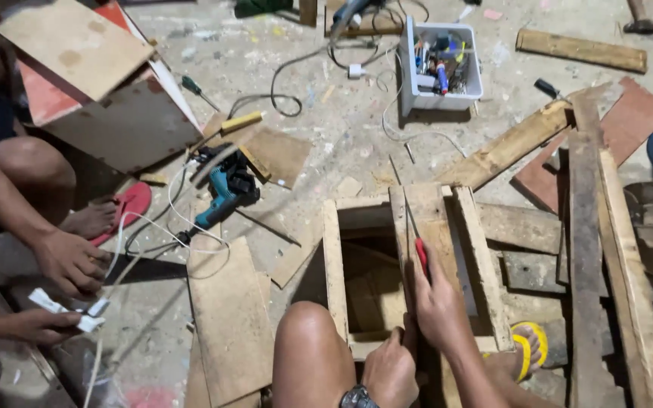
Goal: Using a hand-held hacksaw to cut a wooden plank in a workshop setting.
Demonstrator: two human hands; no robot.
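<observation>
A: Okay, hands first. What did the right hand point(438, 302) have?

B: It was pinching a pencil point(419, 249) with a red end, tip down on the middle slat point(423, 219) of a wooden crate point(334, 264). Fingers were curled tight around it.

A: Left hand point(391, 370)?

B: Low in the frame, beside the right wrist, fingers curled against the slat's near end. Couldn't tell if it gripped anything. A watch point(357, 397) sat on that wrist.

A: Where was the crate?

B: On the concrete floor point(341, 128), right in front of the person's bare knee point(307, 332). A foot in a yellow sandal point(527, 347) rested just beside it.

A: Anyone else?

B: A second person at the left, 2 hands on a white plug point(62, 311) and cable. A blue drill point(221, 198) lay near them, a white box of tools point(441, 64) well apart at the top, loose planks point(591, 249) on the right.
</observation>
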